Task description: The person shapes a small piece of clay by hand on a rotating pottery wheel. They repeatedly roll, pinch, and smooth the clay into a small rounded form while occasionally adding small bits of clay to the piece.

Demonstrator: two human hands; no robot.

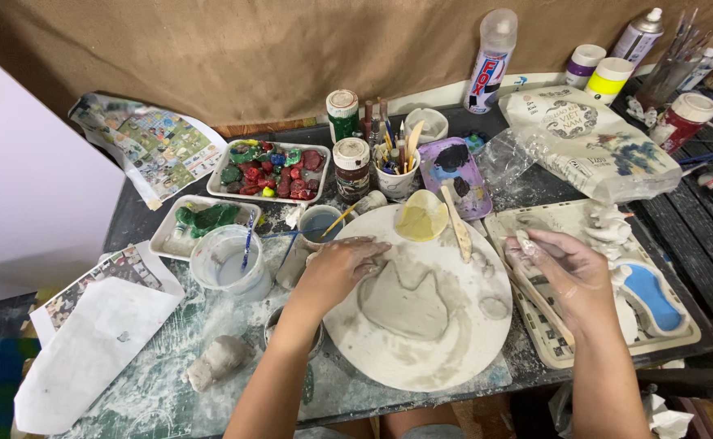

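Clay slab lying flat on round white board, between both hands. Left hand pressing down on slab's upper left edge, fingers spread, grasping nothing. Right hand hovering right of board, fingertips pinching small clay lump. Yellow sponge and wooden tool resting beyond hands. Water cup sitting left of left hand.

Two hands, one round board, two spray cans, two white trays.
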